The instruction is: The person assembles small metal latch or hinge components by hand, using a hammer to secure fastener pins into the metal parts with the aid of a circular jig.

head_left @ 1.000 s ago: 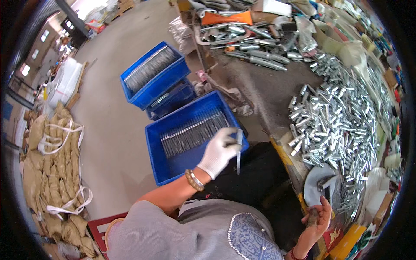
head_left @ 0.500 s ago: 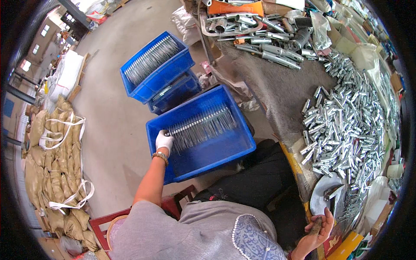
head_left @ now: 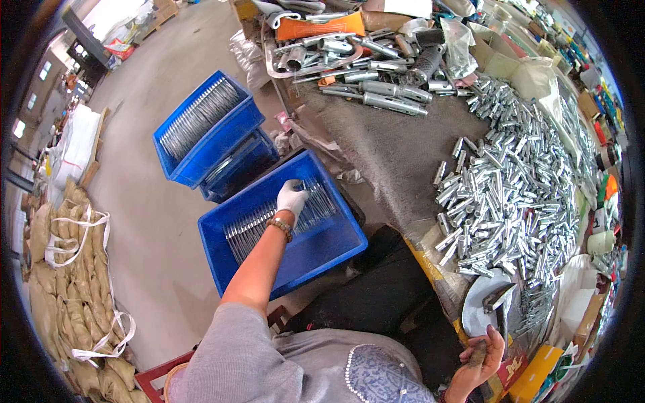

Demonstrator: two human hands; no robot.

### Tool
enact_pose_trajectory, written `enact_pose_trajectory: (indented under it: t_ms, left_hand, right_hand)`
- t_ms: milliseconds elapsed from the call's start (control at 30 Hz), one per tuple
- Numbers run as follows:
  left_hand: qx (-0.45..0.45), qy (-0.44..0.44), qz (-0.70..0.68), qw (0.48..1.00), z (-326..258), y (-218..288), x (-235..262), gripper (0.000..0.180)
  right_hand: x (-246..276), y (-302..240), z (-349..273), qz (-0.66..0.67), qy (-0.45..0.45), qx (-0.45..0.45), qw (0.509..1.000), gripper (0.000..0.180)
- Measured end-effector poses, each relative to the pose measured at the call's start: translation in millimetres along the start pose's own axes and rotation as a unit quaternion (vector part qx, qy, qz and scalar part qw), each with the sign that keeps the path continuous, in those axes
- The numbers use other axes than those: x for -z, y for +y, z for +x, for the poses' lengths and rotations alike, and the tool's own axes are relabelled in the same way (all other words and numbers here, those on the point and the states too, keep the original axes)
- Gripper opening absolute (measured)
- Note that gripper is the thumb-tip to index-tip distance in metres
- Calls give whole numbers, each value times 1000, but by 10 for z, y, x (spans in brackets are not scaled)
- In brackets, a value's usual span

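Observation:
My left hand (head_left: pixel 291 198), in a white glove with a beaded bracelet at the wrist, reaches into the near blue bin (head_left: pixel 213 258). Its fingers curl down at a long row of thin metal rods (head_left: pixel 252 230) with shiny tube-like tops, towards the row's right part. What the fingertips hold, if anything, is hidden. At the lower right my bare right hand (head_left: pixel 485 357) is palm up, fingers apart, with a dark-smudged thumb. Just beyond it stands a grey rounded metal piece with a dark block (head_left: pixel 498 295) on it.
A heap of short silver tubes (head_left: pixel 510 201) covers the right of the worktable (head_left: pixel 376 144). Larger metal tubes (head_left: pixel 393 101) lie at its far end. Stacked blue bins (head_left: pixel 201 176) holding more rods stand beyond the near bin. Tan sacks (head_left: pixel 74 269) are piled at the left.
My left hand has moved from the left end of the row of rods to its right part. The whole view has shifted, with the bins and table now farther left. My right hand keeps its pose.

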State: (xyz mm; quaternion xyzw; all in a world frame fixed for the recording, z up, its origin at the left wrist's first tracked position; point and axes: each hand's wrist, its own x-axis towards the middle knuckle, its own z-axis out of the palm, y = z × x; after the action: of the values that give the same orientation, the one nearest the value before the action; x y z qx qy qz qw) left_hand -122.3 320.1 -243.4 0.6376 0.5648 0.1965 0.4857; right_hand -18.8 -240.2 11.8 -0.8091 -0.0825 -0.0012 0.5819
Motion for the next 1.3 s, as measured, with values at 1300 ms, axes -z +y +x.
enact_pose_trajectory:
  t_ms: [1300]
  left_hand:
    - [-600,-87,181,775,-2728,2744,-648,40]
  right_hand:
    - [161,-405,-4,-15,-94,88,992,33]
